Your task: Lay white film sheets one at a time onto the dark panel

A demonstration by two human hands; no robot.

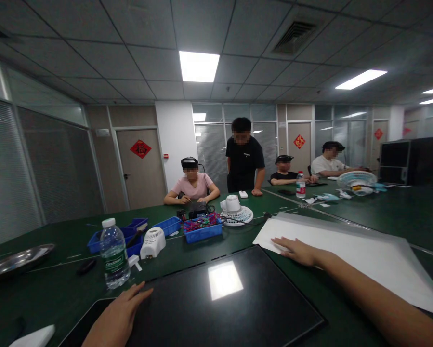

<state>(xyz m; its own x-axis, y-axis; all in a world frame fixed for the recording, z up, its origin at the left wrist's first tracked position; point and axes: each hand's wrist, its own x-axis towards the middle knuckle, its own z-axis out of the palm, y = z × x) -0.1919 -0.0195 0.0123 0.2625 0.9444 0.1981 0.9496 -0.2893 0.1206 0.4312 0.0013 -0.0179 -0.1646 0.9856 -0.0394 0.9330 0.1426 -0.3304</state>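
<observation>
A glossy black flat screen panel [187, 315] lies on the green table in front of me, a ceiling light mirrored in it. My left hand [117, 311] is at the panel's left side with its fingers stretched out. Whether it touches the panel or hovers just over it I cannot tell. Partly covered by that hand, another dark flat object [84, 322] shows its edge. To the right, my right hand [297, 250] lies with fingers extended on large white sheets [357, 258]. Neither hand grips anything.
A water bottle [114, 255] stands beyond my left hand, near a white fan housing [153, 242]. A blue bin [203, 234] holds coloured wires beside a white fan [237, 214]. At far left is a metal tray [17, 260]. Several people are across the table.
</observation>
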